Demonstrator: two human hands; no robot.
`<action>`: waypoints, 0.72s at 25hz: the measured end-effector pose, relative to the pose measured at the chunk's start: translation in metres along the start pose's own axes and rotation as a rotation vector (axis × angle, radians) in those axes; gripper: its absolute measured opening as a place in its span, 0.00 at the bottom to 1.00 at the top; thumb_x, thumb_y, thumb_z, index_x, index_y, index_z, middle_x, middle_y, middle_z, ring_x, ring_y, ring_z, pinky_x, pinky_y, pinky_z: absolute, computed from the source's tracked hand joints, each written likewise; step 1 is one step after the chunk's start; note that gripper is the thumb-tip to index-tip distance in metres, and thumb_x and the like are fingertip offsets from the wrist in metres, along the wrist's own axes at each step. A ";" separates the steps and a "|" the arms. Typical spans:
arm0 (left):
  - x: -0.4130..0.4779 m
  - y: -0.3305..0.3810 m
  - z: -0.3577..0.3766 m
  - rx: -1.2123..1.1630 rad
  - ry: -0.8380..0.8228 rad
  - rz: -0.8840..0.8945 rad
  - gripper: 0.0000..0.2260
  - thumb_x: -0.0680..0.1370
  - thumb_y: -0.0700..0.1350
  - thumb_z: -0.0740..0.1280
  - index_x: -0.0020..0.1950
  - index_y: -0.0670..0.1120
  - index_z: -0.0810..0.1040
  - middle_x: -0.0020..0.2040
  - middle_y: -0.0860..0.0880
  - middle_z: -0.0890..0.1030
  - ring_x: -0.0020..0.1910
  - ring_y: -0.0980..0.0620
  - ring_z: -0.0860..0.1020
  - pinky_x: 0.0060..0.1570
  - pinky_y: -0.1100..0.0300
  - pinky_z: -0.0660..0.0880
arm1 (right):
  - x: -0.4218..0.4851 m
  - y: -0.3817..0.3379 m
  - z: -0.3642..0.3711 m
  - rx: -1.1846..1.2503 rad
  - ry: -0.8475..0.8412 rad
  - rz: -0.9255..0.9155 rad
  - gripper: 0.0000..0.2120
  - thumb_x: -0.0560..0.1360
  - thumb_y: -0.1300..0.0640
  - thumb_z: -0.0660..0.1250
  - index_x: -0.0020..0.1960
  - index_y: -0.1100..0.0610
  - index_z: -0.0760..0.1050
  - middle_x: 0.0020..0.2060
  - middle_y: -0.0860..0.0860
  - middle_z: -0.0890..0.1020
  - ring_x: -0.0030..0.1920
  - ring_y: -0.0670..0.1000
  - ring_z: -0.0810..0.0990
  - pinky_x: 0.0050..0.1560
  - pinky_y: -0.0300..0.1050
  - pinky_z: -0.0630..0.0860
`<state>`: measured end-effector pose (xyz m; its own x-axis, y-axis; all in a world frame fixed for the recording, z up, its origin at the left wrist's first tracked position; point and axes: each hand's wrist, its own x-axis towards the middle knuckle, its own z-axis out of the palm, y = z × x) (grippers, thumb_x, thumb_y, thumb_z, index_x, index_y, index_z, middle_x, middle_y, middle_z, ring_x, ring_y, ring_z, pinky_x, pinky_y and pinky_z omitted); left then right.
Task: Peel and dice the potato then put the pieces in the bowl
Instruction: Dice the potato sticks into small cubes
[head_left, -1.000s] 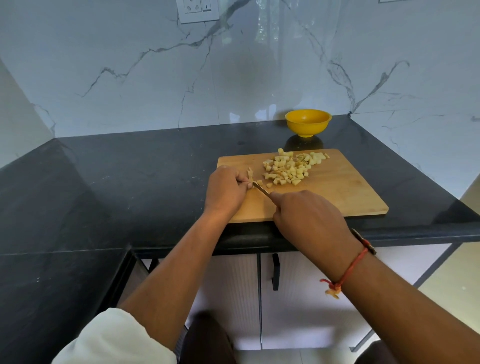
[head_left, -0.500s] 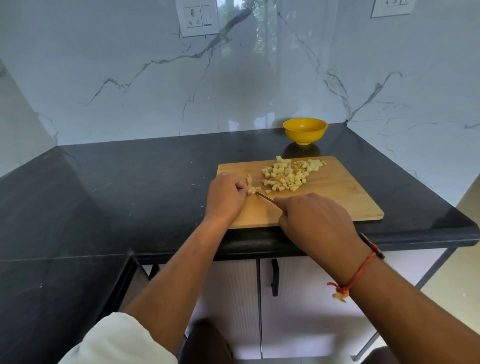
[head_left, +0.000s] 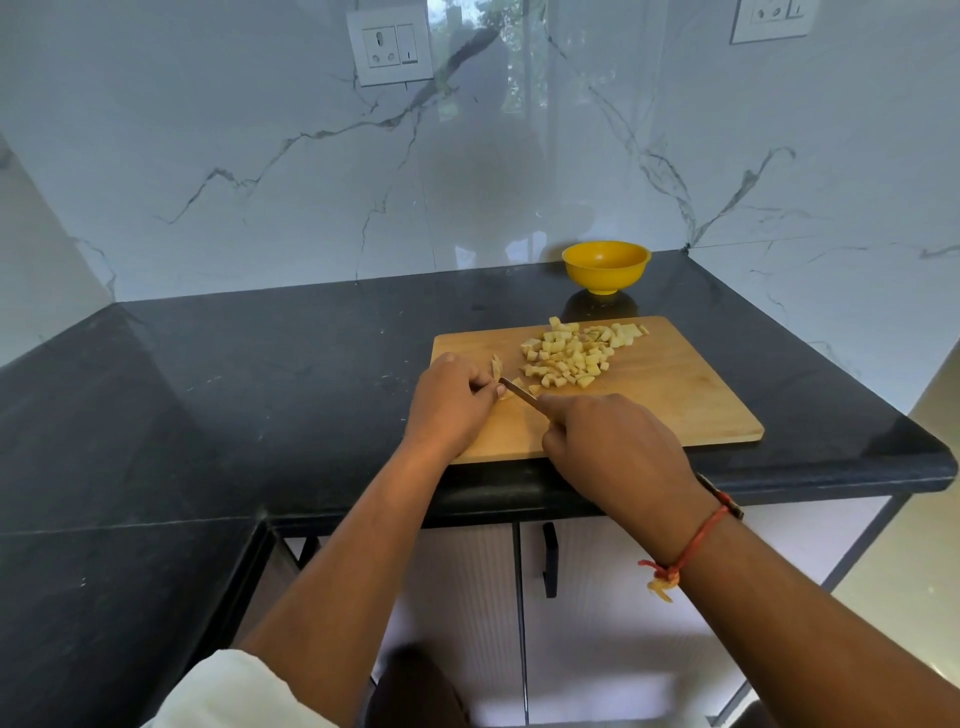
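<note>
While left hand (head_left: 451, 404) pins potato strip (head_left: 497, 367), knife (head_left: 518, 389) slices.

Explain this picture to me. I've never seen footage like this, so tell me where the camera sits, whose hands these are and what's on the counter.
There is no machine here. The camera is worn on a person's head and looks forward and down, so the two arms reaching in from below are that person's own.

On the dark counter lies a wooden board. On it sits a pile of diced potato. Behind the board, near the marble wall, stands a yellow bowl; no pieces show in it.

The left hand pins the last bit of potato on the board. The right hand, with a red thread at its wrist, grips a knife, its blade at that bit.
</note>
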<state>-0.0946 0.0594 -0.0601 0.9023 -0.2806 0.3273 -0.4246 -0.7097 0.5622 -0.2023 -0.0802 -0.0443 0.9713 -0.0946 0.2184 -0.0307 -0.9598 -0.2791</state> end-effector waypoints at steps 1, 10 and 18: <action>0.001 -0.001 0.000 0.002 -0.005 0.005 0.06 0.79 0.47 0.70 0.48 0.47 0.86 0.40 0.57 0.74 0.39 0.59 0.72 0.40 0.71 0.68 | 0.000 0.000 0.001 0.000 0.000 0.002 0.17 0.83 0.51 0.55 0.69 0.43 0.72 0.41 0.47 0.76 0.41 0.47 0.76 0.40 0.43 0.75; 0.005 -0.008 0.003 -0.047 -0.031 -0.016 0.06 0.77 0.45 0.72 0.52 0.50 0.86 0.51 0.54 0.82 0.49 0.58 0.77 0.50 0.65 0.70 | -0.002 0.002 0.008 0.007 0.051 -0.021 0.16 0.83 0.51 0.55 0.69 0.44 0.72 0.39 0.46 0.75 0.39 0.46 0.76 0.39 0.43 0.76; 0.008 -0.007 0.008 -0.036 0.000 -0.033 0.04 0.77 0.47 0.72 0.50 0.49 0.86 0.48 0.54 0.83 0.45 0.58 0.77 0.41 0.70 0.67 | -0.005 0.001 0.013 0.009 0.064 -0.036 0.19 0.83 0.51 0.54 0.73 0.44 0.69 0.38 0.46 0.74 0.39 0.46 0.75 0.39 0.42 0.76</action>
<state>-0.0842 0.0567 -0.0677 0.9160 -0.2572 0.3080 -0.3968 -0.6952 0.5993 -0.2041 -0.0773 -0.0575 0.9545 -0.0769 0.2882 0.0066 -0.9605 -0.2783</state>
